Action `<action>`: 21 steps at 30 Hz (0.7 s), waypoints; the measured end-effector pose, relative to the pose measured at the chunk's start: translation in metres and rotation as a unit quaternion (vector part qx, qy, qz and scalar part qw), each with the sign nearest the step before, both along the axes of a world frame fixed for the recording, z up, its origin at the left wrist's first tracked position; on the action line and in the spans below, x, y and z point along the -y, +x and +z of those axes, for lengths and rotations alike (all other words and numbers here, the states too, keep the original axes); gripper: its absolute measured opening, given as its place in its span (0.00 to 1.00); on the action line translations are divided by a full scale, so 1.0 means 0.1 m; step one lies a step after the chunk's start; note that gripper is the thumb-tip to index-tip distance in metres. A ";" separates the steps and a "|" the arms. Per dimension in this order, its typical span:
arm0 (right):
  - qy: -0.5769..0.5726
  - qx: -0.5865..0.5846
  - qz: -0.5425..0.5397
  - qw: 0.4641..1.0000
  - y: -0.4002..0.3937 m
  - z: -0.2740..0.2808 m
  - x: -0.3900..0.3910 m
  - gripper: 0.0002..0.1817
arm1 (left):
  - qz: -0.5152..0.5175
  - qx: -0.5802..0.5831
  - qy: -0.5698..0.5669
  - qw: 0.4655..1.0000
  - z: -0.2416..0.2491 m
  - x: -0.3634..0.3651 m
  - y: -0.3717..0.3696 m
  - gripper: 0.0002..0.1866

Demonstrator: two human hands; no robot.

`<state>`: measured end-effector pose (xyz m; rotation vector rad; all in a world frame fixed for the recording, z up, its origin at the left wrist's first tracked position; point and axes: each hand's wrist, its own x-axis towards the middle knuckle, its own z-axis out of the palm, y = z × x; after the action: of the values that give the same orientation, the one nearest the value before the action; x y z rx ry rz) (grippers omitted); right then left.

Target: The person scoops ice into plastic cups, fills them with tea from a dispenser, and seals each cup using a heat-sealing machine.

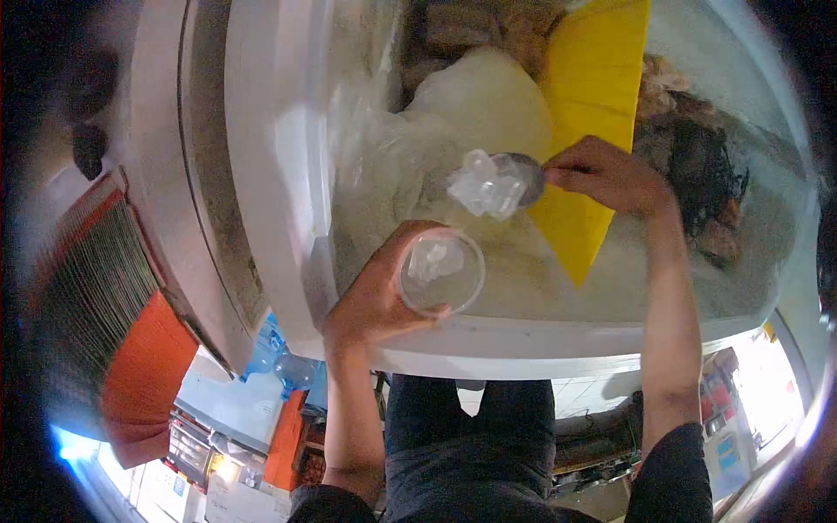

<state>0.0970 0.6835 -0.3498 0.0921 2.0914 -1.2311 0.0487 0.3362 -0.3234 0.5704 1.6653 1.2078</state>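
Note:
My left hand (pixel 370 292) is wrapped round a clear plastic cup (pixel 462 292), its round mouth facing up at me. A few pieces of ice (pixel 433 261) lie inside the cup. Above and to the right of it, my right hand (pixel 610 174) grips a dark scoop (pixel 528 179), most of its handle hidden by my fingers. Ice cubes (pixel 488 187) are heaped on the scoop, apart from the cup's rim. Both hands are over the open chest freezer (pixel 567 336). Behind the scoop sits a large pale, cloudy bag or mass (pixel 479 96).
A yellow panel (pixel 597 78) stands in the freezer close by my right hand. Dark wrapped items (pixel 702 174) lie beyond it on the right. Outside, blue water bottles (pixel 292 366) and an orange ribbed object (pixel 144 375) are at the left.

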 end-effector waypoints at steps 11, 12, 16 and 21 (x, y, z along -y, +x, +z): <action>0.087 0.045 0.190 0.977 -0.35 1.05 0.46 0.17 | 0.040 -0.106 -0.068 0.991 -0.02 -0.14 0.08 0.49; 0.123 0.057 0.202 0.970 -0.34 1.04 0.50 0.14 | 0.040 -0.121 -0.091 0.988 0.03 -0.16 0.08 0.48; 0.096 0.054 0.169 0.980 -0.22 0.96 0.39 0.14 | 0.048 -0.126 -0.100 0.986 0.02 -0.15 0.05 0.46; 0.023 0.057 0.081 0.995 -0.06 0.92 0.26 0.18 | 0.072 -0.111 -0.080 0.988 0.04 -0.20 0.05 0.44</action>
<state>0.0912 0.6577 -0.2573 0.0129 1.9881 -1.0572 0.0540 0.3563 -0.3189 0.5069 2.0010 1.1304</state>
